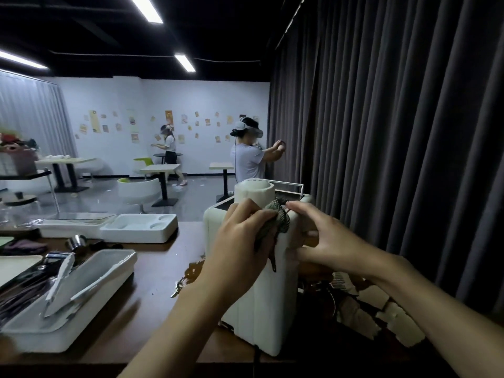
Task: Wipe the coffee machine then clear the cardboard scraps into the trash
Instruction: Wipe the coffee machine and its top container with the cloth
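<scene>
A white coffee machine (268, 304) stands on the brown table (152, 271), right of centre. My left hand (240, 241) grips a grey-green cloth (281, 222) and presses it against the machine's upper back. My right hand (327, 238) holds the machine's right upper edge, thumb and fingers curled round it. Torn cardboard scraps (381, 315) lie on the table to the machine's right, beside the curtain. More brown scraps (191, 274) lie at the machine's left foot. No trash bin is in view.
White foam packing trays (141, 227) and a long foam tray (90, 293) with metal tools fill the table's left. A dark curtain (395, 132) hangs close on the right. Two people with headsets stand among café tables (161, 170) beyond.
</scene>
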